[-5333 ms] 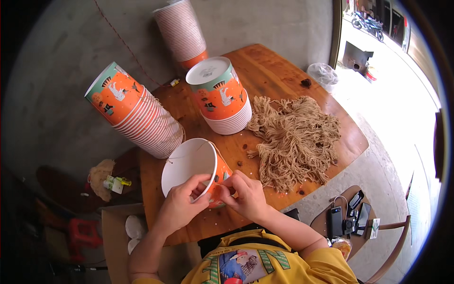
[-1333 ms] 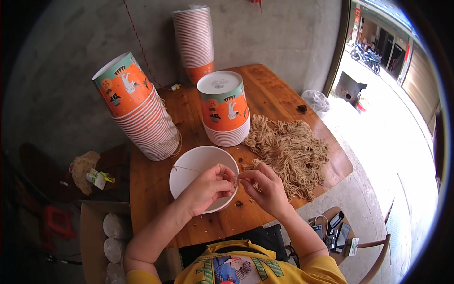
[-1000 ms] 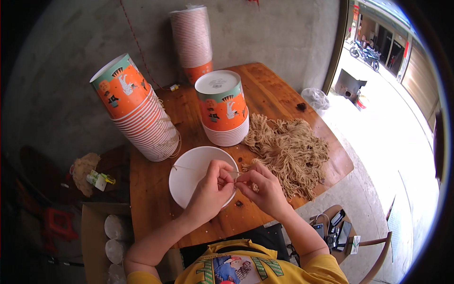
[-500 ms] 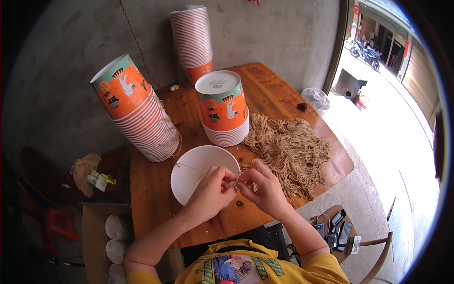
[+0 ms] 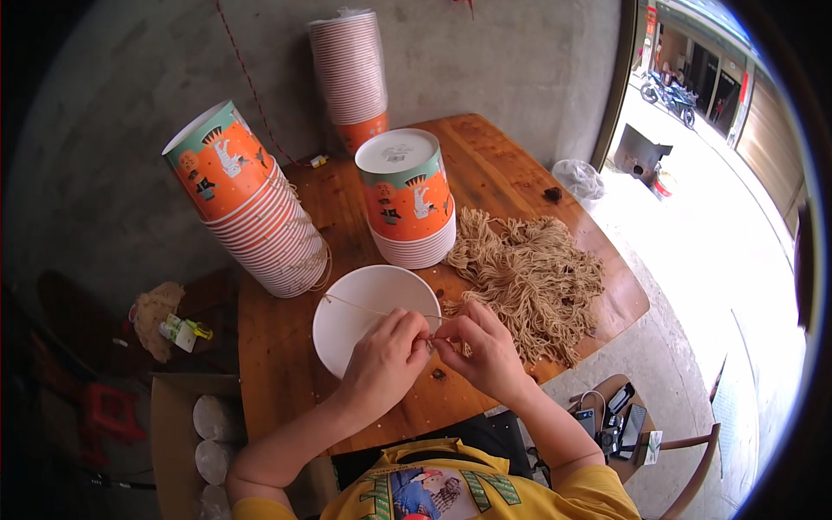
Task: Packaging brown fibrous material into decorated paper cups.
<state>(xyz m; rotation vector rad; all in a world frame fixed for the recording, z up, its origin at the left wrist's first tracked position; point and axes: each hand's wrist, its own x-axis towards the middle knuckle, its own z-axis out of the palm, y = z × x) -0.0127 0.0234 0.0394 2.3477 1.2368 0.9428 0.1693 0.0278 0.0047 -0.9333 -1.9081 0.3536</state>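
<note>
Head view, two hands [image 5: 386, 355] [image 5: 487, 349] pinching one string [image 5: 357, 306] at one white bucket [image 5: 351, 336], three bucket stacks [image 5: 260, 221] [image 5: 407, 204] [image 5: 350, 74], one twine heap [image 5: 537, 286]

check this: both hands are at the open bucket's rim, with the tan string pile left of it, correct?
Only the side is wrong: the head view shows the tan string pile right of the open bucket. The left hand and right hand are at its rim.

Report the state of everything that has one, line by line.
Left hand: pinching the cord
Right hand: pinching the cord
Bucket: mouth up
Cord: running across the bucket's mouth
Left buckets: nested, cords hanging alongside
Middle buckets: nested, upside down
Back buckets: nested, wrapped in clear plastic
Cord heap: loose, tangled
Cardboard box: open
Motorcycle: parked outside
</note>
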